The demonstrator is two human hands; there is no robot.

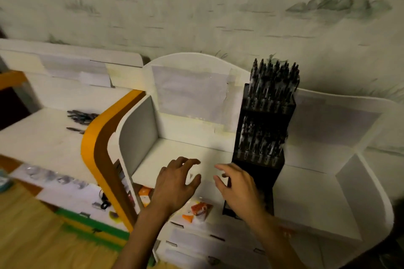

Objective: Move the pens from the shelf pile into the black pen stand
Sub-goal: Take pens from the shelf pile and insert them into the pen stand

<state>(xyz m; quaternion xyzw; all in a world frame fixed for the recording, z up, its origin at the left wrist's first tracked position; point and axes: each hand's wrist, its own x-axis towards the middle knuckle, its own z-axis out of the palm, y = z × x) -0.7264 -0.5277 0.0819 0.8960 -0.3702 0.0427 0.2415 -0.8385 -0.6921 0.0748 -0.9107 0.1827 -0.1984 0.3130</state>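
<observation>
While both hands' fingers spread empty, pens fill the black stand.

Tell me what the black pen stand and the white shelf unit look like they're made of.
Black pen stand: probably rigid plastic or acrylic, dark and slightly glossy, with faint reflections on its tiered front. White shelf unit: looks like matte painted board or foam board, with flat panels, cut rounded edges and no shine. Blur leaves both uncertain.

White shelf unit with upright dividers. Middle compartment: black pen stand stands at its right side, tiered, packed with dark pens. Left compartment, beyond the orange-edged divider: loose pile of pens, one stray pen just in front.
</observation>
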